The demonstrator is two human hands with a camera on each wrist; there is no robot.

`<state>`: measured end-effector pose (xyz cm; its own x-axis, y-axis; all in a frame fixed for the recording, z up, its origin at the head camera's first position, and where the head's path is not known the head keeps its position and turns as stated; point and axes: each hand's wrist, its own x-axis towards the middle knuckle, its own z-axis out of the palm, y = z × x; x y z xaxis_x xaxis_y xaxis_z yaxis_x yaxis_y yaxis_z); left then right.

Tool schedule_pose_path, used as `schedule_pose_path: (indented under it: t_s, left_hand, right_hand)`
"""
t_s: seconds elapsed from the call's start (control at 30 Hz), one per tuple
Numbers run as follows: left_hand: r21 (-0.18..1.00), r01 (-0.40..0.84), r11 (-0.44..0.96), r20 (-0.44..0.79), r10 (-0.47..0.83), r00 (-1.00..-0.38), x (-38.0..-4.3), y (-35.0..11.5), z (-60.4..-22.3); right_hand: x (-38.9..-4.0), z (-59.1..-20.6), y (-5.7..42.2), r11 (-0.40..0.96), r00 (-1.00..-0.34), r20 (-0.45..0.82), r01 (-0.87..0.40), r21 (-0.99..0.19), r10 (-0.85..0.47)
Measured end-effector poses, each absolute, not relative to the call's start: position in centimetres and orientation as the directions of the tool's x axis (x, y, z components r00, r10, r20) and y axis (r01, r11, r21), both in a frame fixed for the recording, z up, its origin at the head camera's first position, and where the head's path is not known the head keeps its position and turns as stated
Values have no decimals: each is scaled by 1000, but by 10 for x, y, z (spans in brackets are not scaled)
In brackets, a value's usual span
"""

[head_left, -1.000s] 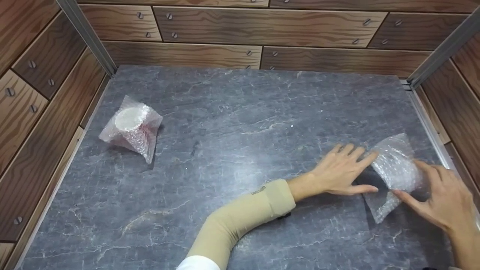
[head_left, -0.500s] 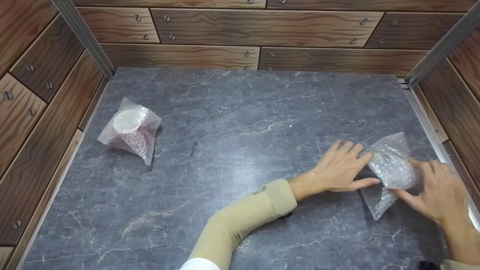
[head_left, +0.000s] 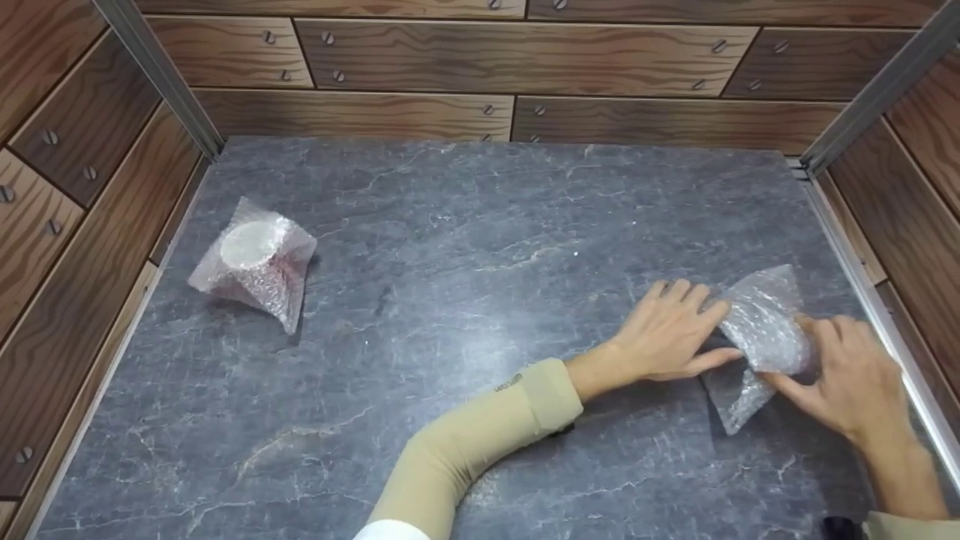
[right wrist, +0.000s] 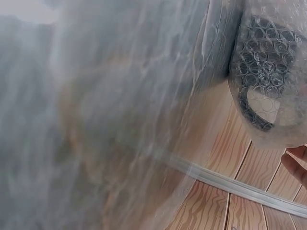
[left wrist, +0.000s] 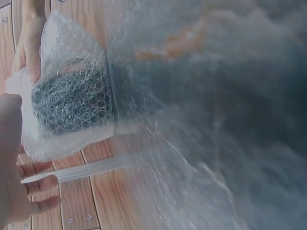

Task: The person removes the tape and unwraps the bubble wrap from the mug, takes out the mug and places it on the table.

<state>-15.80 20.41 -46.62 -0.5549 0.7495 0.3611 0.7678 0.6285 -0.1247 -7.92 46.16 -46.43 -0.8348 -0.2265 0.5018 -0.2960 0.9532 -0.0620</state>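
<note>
At the right of the table in the head view lies a dark mug [right wrist: 271, 62] in bubble wrap [head_left: 765, 322]; its handle shows through in the right wrist view. My right hand [head_left: 855, 375] grips the wrapped mug from its right side, thumb at the near edge and fingers curled behind. On the other side, my left hand [head_left: 664, 337] has its thumb and index fingertip at the wrap's left edge. Its remaining fingers [left wrist: 45, 184] are spread and loose in the left wrist view. A second bubble-wrapped object [head_left: 259, 262], reddish with a pale round top, stands at the far left.
The grey marbled table [head_left: 450, 225] is enclosed by wood-patterned panels [head_left: 420, 60] at the back and sides. A metal rail [head_left: 881, 300] runs along the right edge, close to my right hand.
My right hand and the wrapped mug have shifted slightly left, towards my left hand. My left thumb now meets the wrap's edge. The wrapped object at far left stays put.
</note>
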Motion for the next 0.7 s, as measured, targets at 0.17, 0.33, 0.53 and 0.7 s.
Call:
schedule_pose_path:
  t_s: [0.17, 0.33, 0.53, 0.7]
  left_hand:
    - [-119, 763, 635, 369, 742, -560, -160, 196, -466]
    - [-120, 758, 641, 364, 739, -567, -163, 188, -467]
    - [-107, 748, 655, 365, 725, -584, -166, 178, -466]
    - [-103, 745, 659, 366, 721, -588, -169, 170, -466]
  right_hand:
    - [-84, -464, 454, 954, -829, 502, -300, -26, -247]
    - [-89, -464, 447, 954, -831, 495, -298, -14, -252]
    - [-96, -463, 436, 949, -810, 519, -317, 6, -273]
    - [-100, -463, 429, 949, -818, 504, -315, 14, -279]
